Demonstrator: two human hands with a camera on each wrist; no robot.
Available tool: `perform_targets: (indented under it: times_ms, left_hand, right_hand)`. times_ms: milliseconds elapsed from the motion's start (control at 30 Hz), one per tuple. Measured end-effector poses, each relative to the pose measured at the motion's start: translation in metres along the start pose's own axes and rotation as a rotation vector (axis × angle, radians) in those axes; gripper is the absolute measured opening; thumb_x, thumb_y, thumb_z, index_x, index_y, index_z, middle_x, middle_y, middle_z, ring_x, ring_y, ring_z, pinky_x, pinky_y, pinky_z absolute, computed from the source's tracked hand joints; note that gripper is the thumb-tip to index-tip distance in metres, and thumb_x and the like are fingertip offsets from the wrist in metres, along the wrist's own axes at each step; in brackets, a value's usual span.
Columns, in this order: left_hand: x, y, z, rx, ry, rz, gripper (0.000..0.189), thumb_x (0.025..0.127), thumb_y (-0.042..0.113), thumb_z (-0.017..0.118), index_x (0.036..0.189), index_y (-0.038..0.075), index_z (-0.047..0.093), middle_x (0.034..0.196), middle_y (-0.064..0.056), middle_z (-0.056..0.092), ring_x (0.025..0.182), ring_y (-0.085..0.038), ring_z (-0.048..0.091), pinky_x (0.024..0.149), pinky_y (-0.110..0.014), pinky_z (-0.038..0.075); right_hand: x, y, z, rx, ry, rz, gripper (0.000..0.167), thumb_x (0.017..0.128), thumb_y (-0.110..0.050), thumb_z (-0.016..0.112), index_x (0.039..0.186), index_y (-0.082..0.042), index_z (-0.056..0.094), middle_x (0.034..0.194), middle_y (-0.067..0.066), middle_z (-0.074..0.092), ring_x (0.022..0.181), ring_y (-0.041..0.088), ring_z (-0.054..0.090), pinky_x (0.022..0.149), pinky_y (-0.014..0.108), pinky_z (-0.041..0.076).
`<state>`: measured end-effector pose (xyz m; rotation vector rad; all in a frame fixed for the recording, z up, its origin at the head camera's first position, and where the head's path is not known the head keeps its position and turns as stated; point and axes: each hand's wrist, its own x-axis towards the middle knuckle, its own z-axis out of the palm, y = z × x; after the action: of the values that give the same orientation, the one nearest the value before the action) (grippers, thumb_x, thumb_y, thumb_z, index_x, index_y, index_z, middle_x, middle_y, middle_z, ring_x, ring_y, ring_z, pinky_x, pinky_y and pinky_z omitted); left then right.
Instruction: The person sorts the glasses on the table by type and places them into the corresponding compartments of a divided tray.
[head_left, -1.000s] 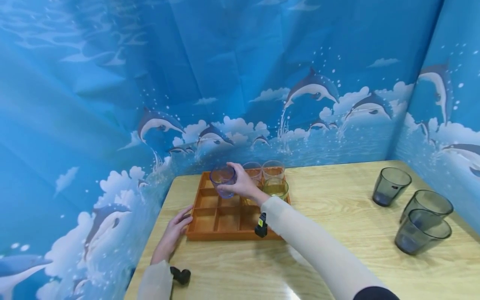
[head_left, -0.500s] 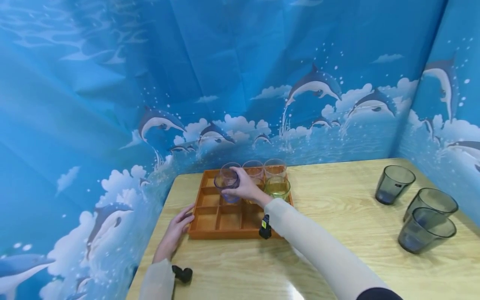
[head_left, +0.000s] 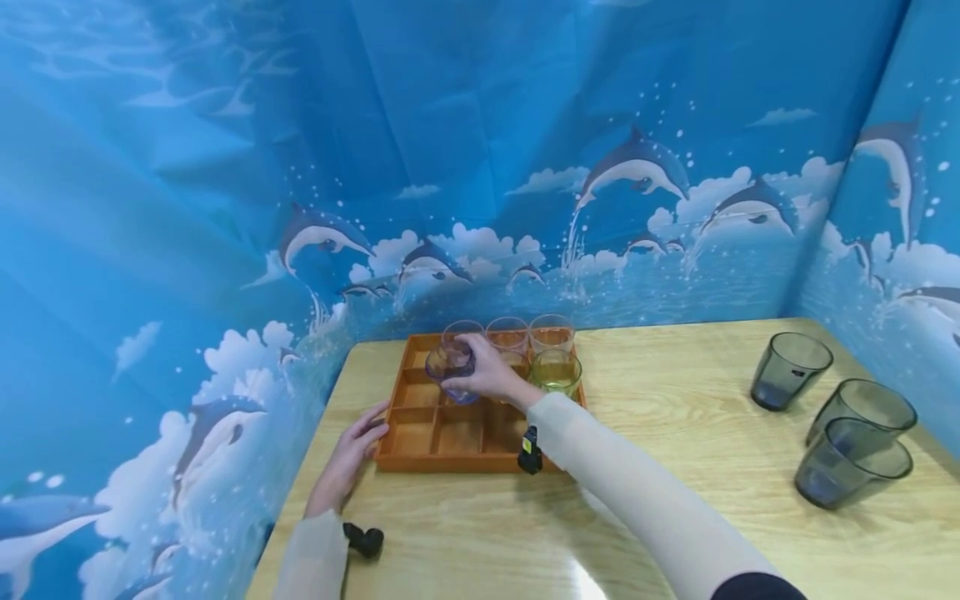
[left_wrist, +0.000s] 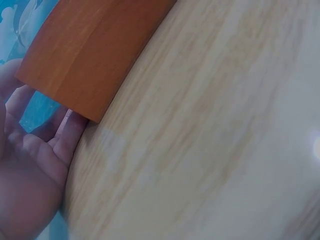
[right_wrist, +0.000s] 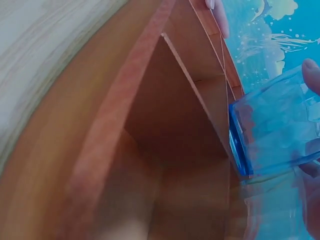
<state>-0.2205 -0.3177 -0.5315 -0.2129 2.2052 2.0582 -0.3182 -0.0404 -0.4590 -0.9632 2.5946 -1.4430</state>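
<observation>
My right hand (head_left: 491, 371) holds a blue drinking glass (right_wrist: 280, 125) between thumb and fingers. In the head view the glass stands upright at the middle row of an orange-brown wooden tray (head_left: 465, 463) with square compartments. The right wrist view has its base right at the dividers. Fingertips of my left hand (head_left: 351, 454) touch the tray's left side; in the left wrist view they lie along its corner. Behind the blue glass, clear glasses (head_left: 552, 333) stand in the back row. A yellow-green glass (head_left: 557, 372) sits to the right, and an amber one is partly hidden by my right hand.
On the right of the wooden table (head_left: 675, 392) stand three grey glasses, one farther back (head_left: 791, 371) and two close together (head_left: 851, 475). A blue dolphin-print sheet (head_left: 480, 167) rises behind the table and along its sides.
My right hand has brought the blue glass slightly toward me and lower, from near the back row to the middle row. The left hand stays at the tray's side.
</observation>
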Motion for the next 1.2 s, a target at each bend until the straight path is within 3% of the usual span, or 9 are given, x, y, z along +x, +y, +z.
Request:
perform_targets:
  times_ms: [200, 367, 700, 967, 1200]
  left_hand:
    - [-0.001, 0.004, 0.001, -0.019, -0.015, -0.009, 0.05, 0.092, 0.025, 0.058, 0.14, 0.018, 0.043, 0.143, -0.007, 0.036, 0.124, -0.025, 0.036, 0.101, -0.046, 0.029]
    - [0.001, 0.001, 0.002, 0.004, 0.0, 0.002, 0.05, 0.091, 0.029, 0.059, 0.139, 0.02, 0.045, 0.142, -0.005, 0.037, 0.124, -0.025, 0.037, 0.1, -0.046, 0.032]
    - [-0.002, 0.003, 0.003, 0.026, -0.013, -0.027, 0.051, 0.09, 0.034, 0.059, 0.139, 0.025, 0.045, 0.143, -0.006, 0.036, 0.128, -0.026, 0.033, 0.105, -0.052, 0.024]
    - [-0.001, 0.001, 0.001, 0.022, -0.004, -0.023, 0.051, 0.09, 0.033, 0.059, 0.138, 0.024, 0.045, 0.141, -0.004, 0.038, 0.128, -0.025, 0.033, 0.105, -0.052, 0.023]
    - [-0.001, 0.0, -0.002, 0.034, -0.017, -0.005, 0.051, 0.091, 0.032, 0.058, 0.14, 0.023, 0.043, 0.143, -0.006, 0.036, 0.128, -0.026, 0.032, 0.105, -0.054, 0.021]
  right_hand:
    - [0.0, 0.003, 0.0, -0.042, -0.008, 0.021, 0.086, 0.071, -0.037, 0.08, 0.138, -0.004, 0.038, 0.135, 0.01, 0.042, 0.121, 0.024, 0.042, 0.097, 0.04, 0.039]
    - [-0.001, 0.004, 0.0, -0.076, -0.042, 0.022, 0.091, 0.07, -0.04, 0.08, 0.139, -0.002, 0.035, 0.135, 0.014, 0.042, 0.121, 0.027, 0.044, 0.097, 0.042, 0.039]
    - [-0.003, 0.002, -0.004, -0.134, -0.089, 0.029, 0.088, 0.07, -0.033, 0.082, 0.139, -0.004, 0.035, 0.129, 0.015, 0.046, 0.114, 0.028, 0.048, 0.092, 0.044, 0.042]
    - [-0.005, -0.001, -0.013, -0.193, -0.141, 0.007, 0.091, 0.074, -0.035, 0.078, 0.144, -0.006, 0.029, 0.139, 0.012, 0.04, 0.125, 0.027, 0.039, 0.097, 0.045, 0.038]
    - [-0.008, -0.002, -0.017, -0.102, -0.107, -0.057, 0.085, 0.077, -0.031, 0.076, 0.144, -0.005, 0.029, 0.141, 0.015, 0.036, 0.125, 0.03, 0.039, 0.096, 0.046, 0.039]
